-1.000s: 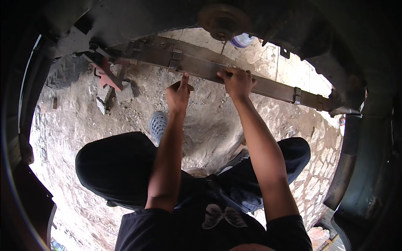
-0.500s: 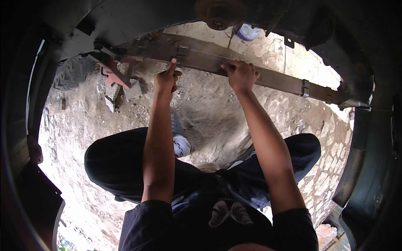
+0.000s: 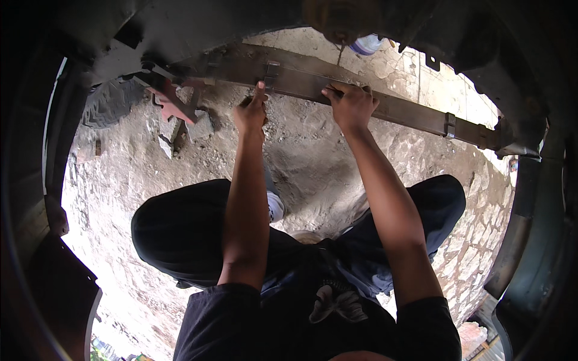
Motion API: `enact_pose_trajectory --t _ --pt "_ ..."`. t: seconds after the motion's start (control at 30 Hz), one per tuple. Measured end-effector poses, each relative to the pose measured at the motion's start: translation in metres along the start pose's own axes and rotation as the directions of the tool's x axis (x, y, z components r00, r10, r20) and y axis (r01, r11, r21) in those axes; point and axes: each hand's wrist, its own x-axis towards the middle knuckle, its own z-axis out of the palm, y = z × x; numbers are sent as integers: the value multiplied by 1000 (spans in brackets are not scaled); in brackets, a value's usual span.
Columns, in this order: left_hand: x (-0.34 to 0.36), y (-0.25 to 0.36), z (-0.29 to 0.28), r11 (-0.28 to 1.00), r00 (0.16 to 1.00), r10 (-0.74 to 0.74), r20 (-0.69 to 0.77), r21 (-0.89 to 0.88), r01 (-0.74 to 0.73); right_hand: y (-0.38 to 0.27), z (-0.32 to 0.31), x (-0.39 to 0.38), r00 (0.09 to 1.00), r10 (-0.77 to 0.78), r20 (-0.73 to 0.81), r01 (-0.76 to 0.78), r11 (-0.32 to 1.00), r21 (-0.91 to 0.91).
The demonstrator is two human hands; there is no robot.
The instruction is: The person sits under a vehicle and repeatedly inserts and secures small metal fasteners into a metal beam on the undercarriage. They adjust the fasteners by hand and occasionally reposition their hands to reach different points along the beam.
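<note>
A long, dusty brown leaf spring [image 3: 415, 112] slants across the upper part of the head view. Metal clips wrap it, one [image 3: 272, 70] by my left hand and another [image 3: 450, 125] toward its right end. Just below the left clip is my left hand [image 3: 250, 114], its thumb pointing up at the spring's lower edge and its other fingers curled in. Whether those fingers hold anything small is hidden. Farther right, my right hand [image 3: 354, 108] is closed over the spring, thumb toward the left and fingers bent across its face.
Dark vehicle bodywork [image 3: 198, 36] arches overhead and down both sides. At the left are a tyre [image 3: 108, 105], a red metal stand [image 3: 174, 103] and broken stone blocks [image 3: 201, 126]. A white and blue container [image 3: 367, 44] stands beyond the spring. Rough dirt ground [image 3: 313, 162] lies below.
The whole view has shifted slightly, so the spring and stand appear farther right. My left fingers look more tucked in. Both hands stay at about the same places along the spring.
</note>
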Motion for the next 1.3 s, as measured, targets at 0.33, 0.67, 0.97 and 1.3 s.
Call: enact_pose_trajectory --t 0.33,0.67,0.97,1.3 --pt "4 11 -5 992 982 -126 141 -3 128 -26 18 23 999 -30 -41 34 995 89" --pt "-3 14 3 990 983 -136 126 -11 139 -49 21 34 1000 -15 0 15 996 87" --pt "8 0 -6 998 999 -48 -18 27 48 -37 21 -11 999 -49 -5 49 998 34" --pt "4 13 17 988 992 -109 -72 98 115 -75 23 35 996 -76 -56 82 991 106"
